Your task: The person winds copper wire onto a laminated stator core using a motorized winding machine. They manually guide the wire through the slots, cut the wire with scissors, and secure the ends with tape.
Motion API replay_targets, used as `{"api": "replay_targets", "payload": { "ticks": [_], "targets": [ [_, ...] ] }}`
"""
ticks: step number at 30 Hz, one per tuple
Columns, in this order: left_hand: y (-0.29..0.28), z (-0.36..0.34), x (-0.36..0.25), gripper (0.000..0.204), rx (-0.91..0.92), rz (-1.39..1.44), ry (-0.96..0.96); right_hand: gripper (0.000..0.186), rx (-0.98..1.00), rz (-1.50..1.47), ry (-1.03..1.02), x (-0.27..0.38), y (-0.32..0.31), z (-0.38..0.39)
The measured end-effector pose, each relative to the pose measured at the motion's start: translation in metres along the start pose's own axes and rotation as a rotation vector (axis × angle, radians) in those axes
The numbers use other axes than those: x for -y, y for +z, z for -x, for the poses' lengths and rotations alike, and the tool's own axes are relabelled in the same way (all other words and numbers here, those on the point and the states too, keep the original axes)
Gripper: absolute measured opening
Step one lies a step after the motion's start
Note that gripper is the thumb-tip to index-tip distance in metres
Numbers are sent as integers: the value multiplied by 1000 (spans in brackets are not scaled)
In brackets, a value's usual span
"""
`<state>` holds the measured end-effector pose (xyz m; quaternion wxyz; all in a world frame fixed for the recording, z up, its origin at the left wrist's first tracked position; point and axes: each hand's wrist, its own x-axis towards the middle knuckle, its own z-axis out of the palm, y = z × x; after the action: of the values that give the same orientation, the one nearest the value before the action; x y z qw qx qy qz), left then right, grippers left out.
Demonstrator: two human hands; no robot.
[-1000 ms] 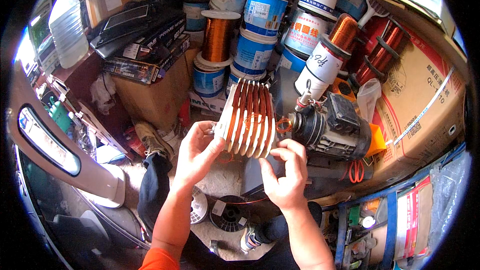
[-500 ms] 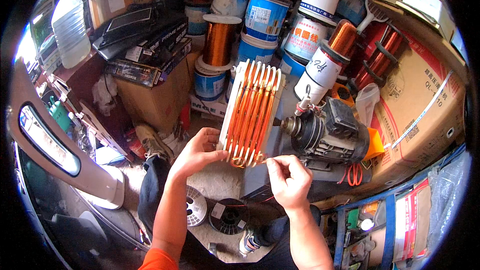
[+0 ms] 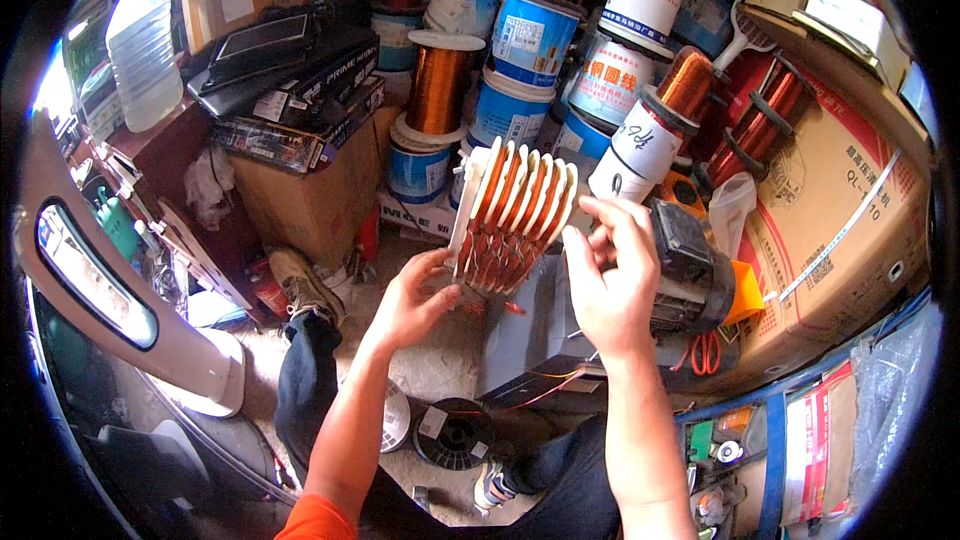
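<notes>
In the middle of your view, above a grey box point(image 3: 535, 335), sat the pale ribbed winding form point(image 3: 545, 202), tilted, with copper wire point(image 3: 497, 258) filling the slots between its ribs and running in darker bundles below. Your left hand point(image 3: 403, 302) was at its lower left edge, thumb and fingers a little parted; you could not be seen clearly enough to tell how firmly they gripped. Your right hand point(image 3: 618, 290) was just beside its right end, fingers loosely bent and thumb apart from the forefinger; whether they pinched anything, I could not tell. Behind that hand stood a dark motor point(image 3: 692, 275), partly hidden. Farther off were a copper-wound spool point(image 3: 437, 85) and a large cardboard box point(image 3: 850, 205); a black reel point(image 3: 452, 440) lay on the floor.
</notes>
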<state>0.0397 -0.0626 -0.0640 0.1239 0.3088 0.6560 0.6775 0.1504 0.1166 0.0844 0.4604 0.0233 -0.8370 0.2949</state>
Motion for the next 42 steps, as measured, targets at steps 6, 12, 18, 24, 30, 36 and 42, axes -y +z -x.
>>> {"api": "replay_targets", "payload": {
  "ticks": [6,12,18,24,30,36,42],
  "targets": [
    [12,-2,0,53,-30,-45,19,25,182,200,-191,-3,2,-37],
    [7,-3,5,51,-53,-165,68,19,192,217,-104,8,14,-48],
    [16,-3,-8,41,-139,-177,122,24,169,298,8,1,23,-68],
    [18,-2,-6,37,-174,-156,95,25,342,234,274,-1,28,-89],
    [19,-4,-5,34,-197,-164,132,30,414,277,326,-3,31,-101],
    [19,-5,-2,32,-191,-199,157,29,467,91,144,-21,25,-100],
    [20,-6,4,30,-199,-163,141,31,531,174,152,-12,18,-109]
  ]
}}
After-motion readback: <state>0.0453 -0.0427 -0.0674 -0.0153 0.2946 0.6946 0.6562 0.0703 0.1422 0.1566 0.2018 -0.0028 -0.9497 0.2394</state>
